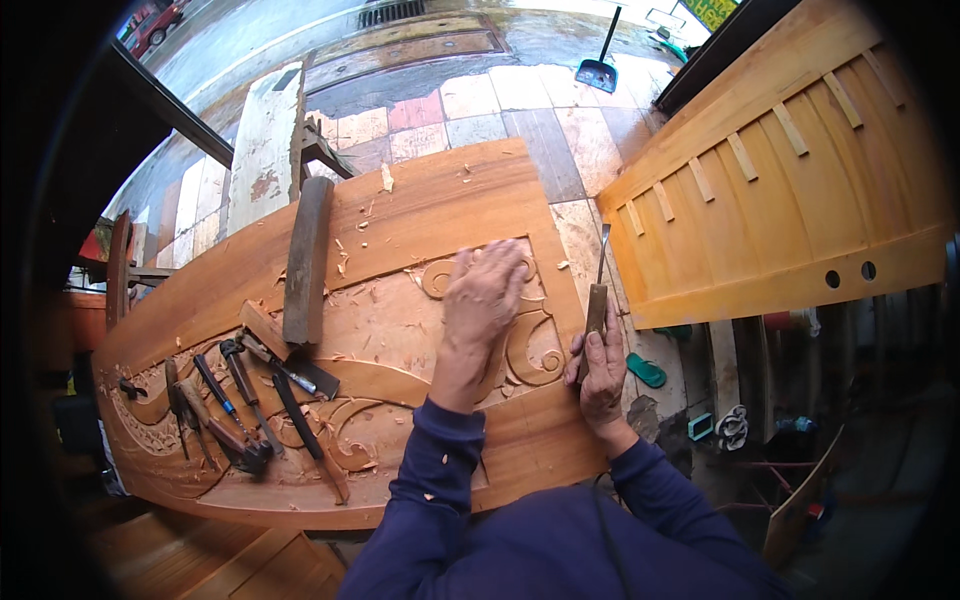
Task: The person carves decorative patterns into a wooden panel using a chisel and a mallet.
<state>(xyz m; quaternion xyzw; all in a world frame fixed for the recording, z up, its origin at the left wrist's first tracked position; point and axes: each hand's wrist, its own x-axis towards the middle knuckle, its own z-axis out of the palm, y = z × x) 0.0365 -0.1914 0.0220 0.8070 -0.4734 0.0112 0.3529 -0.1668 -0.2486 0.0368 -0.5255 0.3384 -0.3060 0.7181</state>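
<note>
A large wooden panel [440, 195] with carved scrolls lies in front of me. Fingers stretched and palm down, my left hand [480, 305] is on or just over the scroll carving [545, 360] near the panel's right end. It holds nothing, and it hides part of the carving. My right hand [603, 375], at the panel's right edge, is closed round the wooden handle of a chisel [597, 305], whose metal blade points up and away from me. Pale wood shavings [350, 300] are scattered over the recessed ground and the border.
Several carving tools [240, 385] lie on the panel's left part, near a long wooden block [307, 270]. To the right leans a slatted yellowish panel [760, 190]. A green slipper [646, 371] and a dustpan [597, 74] are on the floor. A worn white plank [268, 140] stands beyond.
</note>
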